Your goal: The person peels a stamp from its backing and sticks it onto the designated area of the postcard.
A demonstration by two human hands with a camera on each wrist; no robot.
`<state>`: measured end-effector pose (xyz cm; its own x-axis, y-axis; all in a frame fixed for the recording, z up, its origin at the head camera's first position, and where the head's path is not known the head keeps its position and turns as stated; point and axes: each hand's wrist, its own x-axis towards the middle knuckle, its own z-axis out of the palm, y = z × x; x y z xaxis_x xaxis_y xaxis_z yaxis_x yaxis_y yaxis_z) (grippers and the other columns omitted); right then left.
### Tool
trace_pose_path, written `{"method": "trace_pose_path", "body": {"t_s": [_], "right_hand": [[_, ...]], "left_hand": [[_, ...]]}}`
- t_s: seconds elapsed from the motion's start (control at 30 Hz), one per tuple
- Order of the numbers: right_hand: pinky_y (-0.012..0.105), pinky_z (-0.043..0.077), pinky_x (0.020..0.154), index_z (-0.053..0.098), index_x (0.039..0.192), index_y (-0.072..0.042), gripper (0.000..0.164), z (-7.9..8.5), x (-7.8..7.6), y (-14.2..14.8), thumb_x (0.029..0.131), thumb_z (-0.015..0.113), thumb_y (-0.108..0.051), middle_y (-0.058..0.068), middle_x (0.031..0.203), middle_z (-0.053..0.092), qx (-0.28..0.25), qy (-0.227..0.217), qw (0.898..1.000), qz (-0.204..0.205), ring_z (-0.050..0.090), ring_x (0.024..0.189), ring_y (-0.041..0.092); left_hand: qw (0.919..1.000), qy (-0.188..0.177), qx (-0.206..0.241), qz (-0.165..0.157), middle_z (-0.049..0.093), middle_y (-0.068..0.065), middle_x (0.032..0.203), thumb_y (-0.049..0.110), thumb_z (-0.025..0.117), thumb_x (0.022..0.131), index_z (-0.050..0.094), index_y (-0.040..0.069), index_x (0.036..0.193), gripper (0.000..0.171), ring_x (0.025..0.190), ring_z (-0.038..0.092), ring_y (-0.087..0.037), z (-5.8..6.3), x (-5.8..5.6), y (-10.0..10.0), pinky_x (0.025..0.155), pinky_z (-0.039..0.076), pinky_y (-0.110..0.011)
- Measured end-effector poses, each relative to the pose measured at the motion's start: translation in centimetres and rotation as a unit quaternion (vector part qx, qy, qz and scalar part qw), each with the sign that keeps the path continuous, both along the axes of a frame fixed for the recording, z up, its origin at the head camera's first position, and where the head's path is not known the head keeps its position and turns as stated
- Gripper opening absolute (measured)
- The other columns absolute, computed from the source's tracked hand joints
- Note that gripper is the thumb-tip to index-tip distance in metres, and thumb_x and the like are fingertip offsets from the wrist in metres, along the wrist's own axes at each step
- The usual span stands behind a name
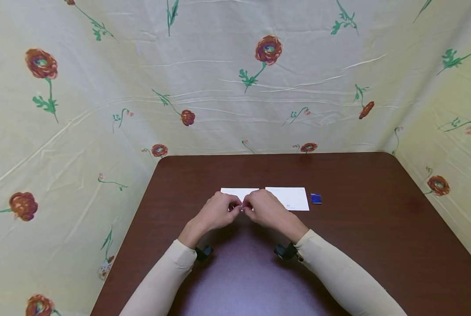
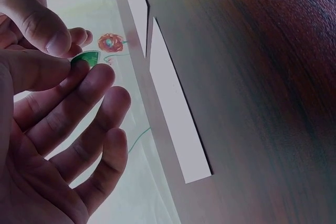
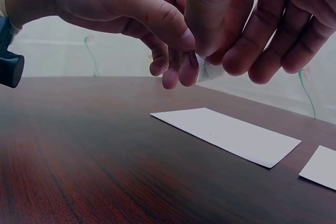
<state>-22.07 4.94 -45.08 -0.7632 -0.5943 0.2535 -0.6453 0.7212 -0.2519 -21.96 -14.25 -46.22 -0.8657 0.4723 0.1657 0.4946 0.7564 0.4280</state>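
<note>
Both hands meet over the middle of the table, fingertips close together. Between them is a small packet, green [image 2: 91, 57] in the left wrist view; in the right wrist view it shows a silvery face [image 3: 209, 70] and a serrated edge. My left hand [image 1: 219, 210] pinches it between thumb and index finger, its other fingers loosely bent. The right hand [image 1: 268, 209] pinches the packet from the other side, right beside the left thumb. Fingers hide most of the packet. Beyond the hands lie two white cards, a left one [image 1: 233, 191] partly covered and a right one [image 1: 294, 199].
A small blue packet [image 1: 316, 199] lies on the brown table [image 1: 358, 245], to the right of the right card. Flower-printed cloth [image 1: 215, 83] hangs behind the table and along its sides. Each wrist wears a black camera.
</note>
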Motion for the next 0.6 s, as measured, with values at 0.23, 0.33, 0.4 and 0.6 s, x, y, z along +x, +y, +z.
{"method": "trace_pose_path", "body": {"t_s": [0.23,0.33,0.4,0.6], "right_hand": [[0.026,0.047,0.061,0.077,0.085,-0.018,0.007,-0.05,-0.04,-0.01,0.088,0.072,-0.021,-0.009,0.074,0.07,-0.003,-0.011,1.0,-0.001,0.055,0.063,0.004],[0.026,0.046,0.061,0.077,0.084,-0.018,0.008,-0.04,-0.08,0.01,0.089,0.072,-0.023,-0.01,0.073,0.069,-0.002,-0.016,1.0,-0.001,0.054,0.062,0.004],[0.026,0.045,0.061,0.077,0.084,-0.019,0.009,-0.01,-0.12,0.04,0.09,0.072,-0.024,-0.011,0.073,0.069,0.0,-0.018,1.0,-0.001,0.054,0.062,0.004],[0.026,0.044,0.059,0.076,0.083,-0.019,0.01,0.03,-0.07,0.14,0.09,0.072,-0.025,-0.01,0.073,0.069,-0.001,-0.016,1.0,0.004,0.053,0.062,0.005]], "left_hand": [[1.0,-0.005,0.001,-0.001,0.063,0.015,0.073,0.021,0.066,0.092,0.075,0.021,0.089,0.01,0.065,0.055,-0.005,-0.15,-0.02,-0.03,0.06,0.047,-0.025],[1.0,-0.008,0.002,-0.003,0.064,0.015,0.075,0.021,0.066,0.092,0.075,0.022,0.089,0.01,0.066,0.056,-0.005,-0.17,-0.03,-0.02,0.061,0.047,-0.025],[1.0,-0.007,0.002,-0.005,0.064,0.015,0.076,0.02,0.066,0.093,0.075,0.022,0.089,0.01,0.067,0.056,-0.005,-0.16,-0.04,-0.01,0.061,0.047,-0.025],[0.9999,0.0,0.006,-0.012,0.064,0.016,0.075,0.019,0.068,0.092,0.076,0.022,0.089,0.009,0.066,0.055,-0.004,-0.16,0.06,0.04,0.061,0.047,-0.024]]}}
